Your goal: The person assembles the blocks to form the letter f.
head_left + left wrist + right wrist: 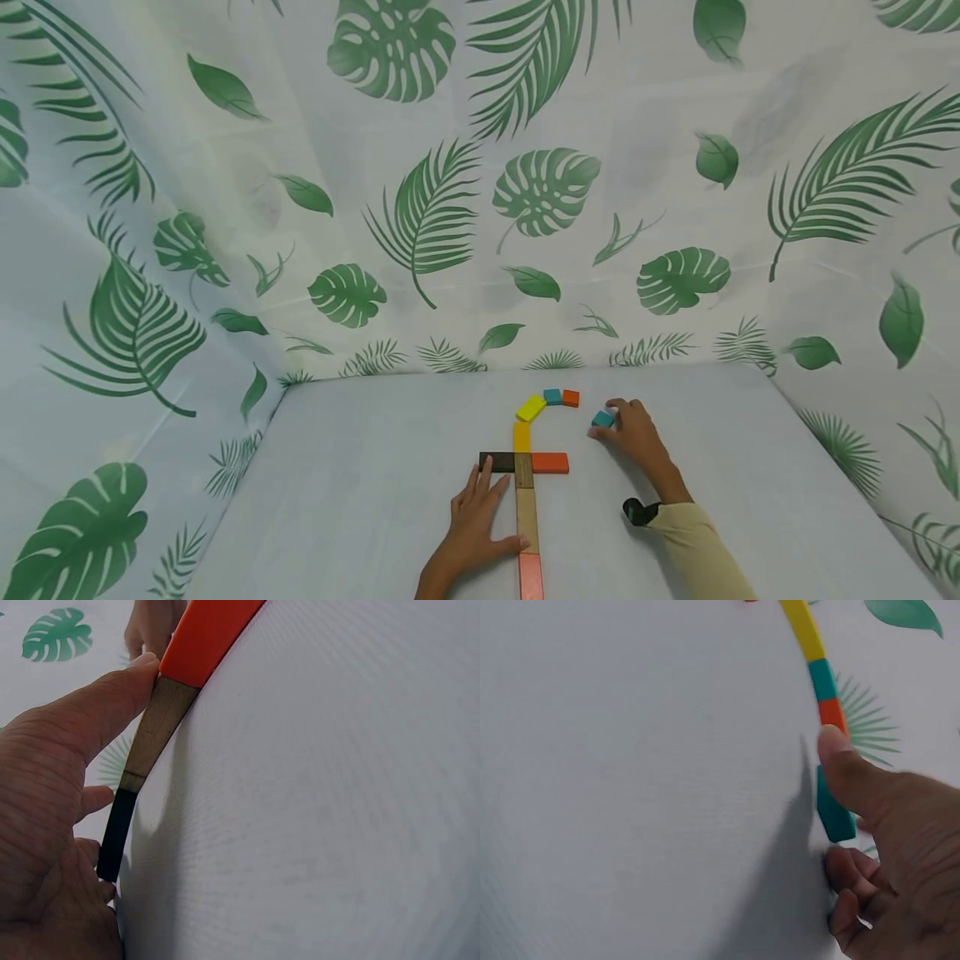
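In the head view, my right hand (637, 437) pinches a small teal block (602, 418) between thumb and fingers, just above or on the table. To its left, a curved row runs from an amber block (522, 437) through a yellow block (531, 408) and another teal block (552, 397) to a small orange block (571, 398). My left hand (472, 521) is spread out, fingertips at the black block (487, 467) and thumb touching the tan block (527, 508). A brown block (524, 471) sits between the black block and a red-orange block (551, 463).
A pink block (530, 575) continues the straight line toward the near edge. The white table (337, 500) carries the blocks. A leaf-printed cloth (450, 333) hangs behind and at both sides. On my right wrist sits a black device (640, 512).
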Motion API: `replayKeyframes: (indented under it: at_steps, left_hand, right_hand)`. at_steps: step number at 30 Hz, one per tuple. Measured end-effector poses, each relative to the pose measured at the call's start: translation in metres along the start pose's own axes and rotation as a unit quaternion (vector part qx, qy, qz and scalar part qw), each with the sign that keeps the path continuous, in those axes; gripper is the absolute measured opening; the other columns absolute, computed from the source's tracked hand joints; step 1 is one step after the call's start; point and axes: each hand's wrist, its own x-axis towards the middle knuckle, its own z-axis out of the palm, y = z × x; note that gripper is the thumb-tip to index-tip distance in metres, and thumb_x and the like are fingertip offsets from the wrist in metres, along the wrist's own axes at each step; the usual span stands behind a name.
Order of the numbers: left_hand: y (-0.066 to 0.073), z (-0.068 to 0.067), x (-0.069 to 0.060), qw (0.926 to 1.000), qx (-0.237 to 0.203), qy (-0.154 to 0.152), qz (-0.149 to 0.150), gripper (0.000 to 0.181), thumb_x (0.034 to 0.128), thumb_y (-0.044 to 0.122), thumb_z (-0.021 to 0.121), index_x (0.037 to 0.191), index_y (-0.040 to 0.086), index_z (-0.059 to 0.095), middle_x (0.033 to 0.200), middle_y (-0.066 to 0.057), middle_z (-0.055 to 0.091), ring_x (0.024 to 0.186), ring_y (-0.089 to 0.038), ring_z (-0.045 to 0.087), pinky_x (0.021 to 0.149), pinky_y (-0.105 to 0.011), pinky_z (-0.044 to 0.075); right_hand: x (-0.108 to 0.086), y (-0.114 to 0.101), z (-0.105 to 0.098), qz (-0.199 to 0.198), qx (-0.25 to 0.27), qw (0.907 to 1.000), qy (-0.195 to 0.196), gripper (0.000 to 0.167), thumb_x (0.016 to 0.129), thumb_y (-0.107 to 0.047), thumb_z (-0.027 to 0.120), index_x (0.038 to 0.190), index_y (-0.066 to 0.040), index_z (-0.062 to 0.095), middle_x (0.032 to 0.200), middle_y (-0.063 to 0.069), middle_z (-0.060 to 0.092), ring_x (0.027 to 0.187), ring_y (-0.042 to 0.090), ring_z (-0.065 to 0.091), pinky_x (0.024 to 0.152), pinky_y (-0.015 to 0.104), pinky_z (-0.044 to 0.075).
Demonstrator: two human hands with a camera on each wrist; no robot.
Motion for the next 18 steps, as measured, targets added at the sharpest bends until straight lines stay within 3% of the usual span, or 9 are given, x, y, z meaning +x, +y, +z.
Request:
replayKeyframes:
  at_steps: [3,6,9,12,18]
  left_hand:
    - [-0.0003,-0.0004,-0.0003,1.0,0.002,0.001,0.002,0.095,0.0784,0.067,0.066,0.153,0.02,0.033,0.165,-0.012,0.004,0.151,-0.038,0.004,0.103,-0.063,0.022]
    - [0.0004,-0.0009,-0.0011,1.0,0.007,0.002,0.001,0.094,0.0785,0.067,0.067,0.153,0.019,0.033,0.165,-0.012,0.005,0.15,-0.039,0.005,0.103,-0.063,0.023]
    - [0.0023,-0.0016,-0.0021,1.0,0.005,-0.003,-0.006,0.095,0.0782,0.065,0.067,0.152,0.017,0.034,0.165,-0.013,0.006,0.15,-0.04,0.007,0.102,-0.063,0.024]
    - [0.0048,-0.0025,-0.0028,0.9999,0.003,-0.009,-0.013,0.095,0.0779,0.065,0.068,0.152,0.016,0.035,0.164,-0.014,0.006,0.15,-0.04,0.007,0.102,-0.063,0.024]
    - [0.0043,-0.0018,-0.0004,0.9998,0.008,-0.009,-0.017,0.096,0.0774,0.067,0.067,0.153,0.02,0.033,0.165,-0.011,0.004,0.151,-0.037,0.005,0.103,-0.062,0.023]
  right_hand:
    - [-0.0007,0.0033,-0.0017,-0.053,0.003,0.9985,-0.01,0.052,0.083,-0.018,0.078,0.129,-0.001,0.059,0.102,0.022,0.05,0.081,0.022,0.049,0.068,0.032,0.043]
    - [-0.0017,0.007,-0.0025,-0.085,0.011,0.9963,-0.002,0.04,0.083,-0.009,0.076,0.12,0.0,0.065,0.094,0.019,0.051,0.077,0.021,0.048,0.066,0.031,0.041]
    - [-0.0034,0.0089,-0.0001,-0.062,0.009,0.9979,0.018,0.036,0.083,-0.014,0.076,0.112,0.004,0.065,0.082,0.013,0.053,0.072,0.019,0.047,0.063,0.029,0.038]
    - [-0.0051,0.0088,0.0036,-0.027,0.012,0.9991,0.029,0.042,0.083,-0.022,0.078,0.111,0.005,0.063,0.077,0.009,0.053,0.07,0.018,0.046,0.061,0.029,0.037]
    - [-0.007,0.0085,0.0021,-0.026,0.052,0.9977,0.035,0.039,0.085,-0.014,0.075,0.117,0.005,0.062,0.085,0.011,0.058,0.074,0.019,0.048,0.065,0.031,0.04]
